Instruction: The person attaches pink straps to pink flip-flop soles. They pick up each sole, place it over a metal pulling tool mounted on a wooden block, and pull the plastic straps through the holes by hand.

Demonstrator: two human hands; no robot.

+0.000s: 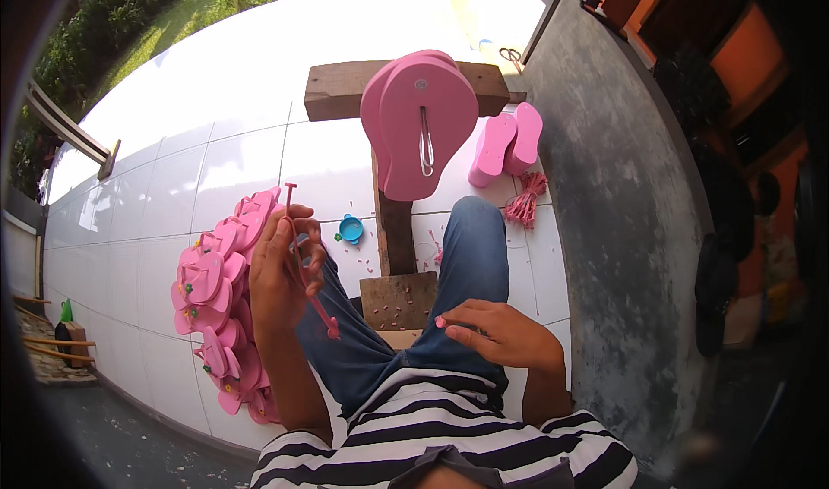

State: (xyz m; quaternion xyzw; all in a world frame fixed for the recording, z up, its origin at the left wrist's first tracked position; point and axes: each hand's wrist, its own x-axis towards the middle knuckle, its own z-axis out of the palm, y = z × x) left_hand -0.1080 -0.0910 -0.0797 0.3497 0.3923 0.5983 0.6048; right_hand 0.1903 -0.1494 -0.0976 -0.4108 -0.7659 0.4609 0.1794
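My left hand (278,269) is raised and closed round a pink flip-flop strap (325,315), whose plugged ends stick out above and below the fingers. Over my thigh, my right hand (509,334) pinches a small pink piece (440,321) between thumb and fingertips. Ahead of both hands, pink flip-flop soles (397,144) rest in a stack on a wooden stand (332,92). A thin metal loop (427,157) comes out of the top sole's slit.
Finished pink flip-flops (207,277) are heaped at my left. A small blue dish (350,228) sits on the tiles. To the right are more pink soles (492,148), a bundle of pink straps (527,202), scissors (510,55) and a grey wall (604,230).
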